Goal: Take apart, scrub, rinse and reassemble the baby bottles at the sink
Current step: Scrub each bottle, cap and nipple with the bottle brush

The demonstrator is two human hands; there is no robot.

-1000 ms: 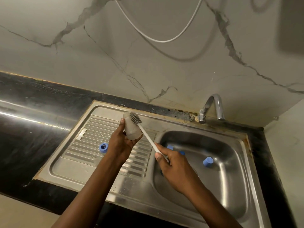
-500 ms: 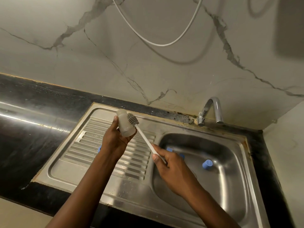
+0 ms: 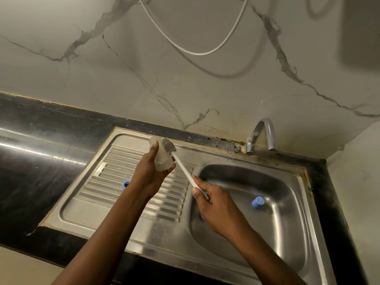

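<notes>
Our left hand (image 3: 151, 175) grips the frosted bottle (image 3: 162, 159) above the drainboard (image 3: 111, 194). Our right hand (image 3: 216, 204) pinches the handle of the brush (image 3: 185, 171), with the bristle head just beside the bottle; we can't tell if they touch. A blue cap (image 3: 258, 202) lies in the basin (image 3: 277, 233), and a blue ring (image 3: 125, 184) is on the drainboard.

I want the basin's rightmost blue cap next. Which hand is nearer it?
Right. The right hand, gripping the brush, is just left of the blue cap; the left hand holds the bottle farther left, over the drainboard.

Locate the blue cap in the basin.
Head view, right side: the blue cap lies in the sink basin, right of the right hand, below the tap.
</notes>
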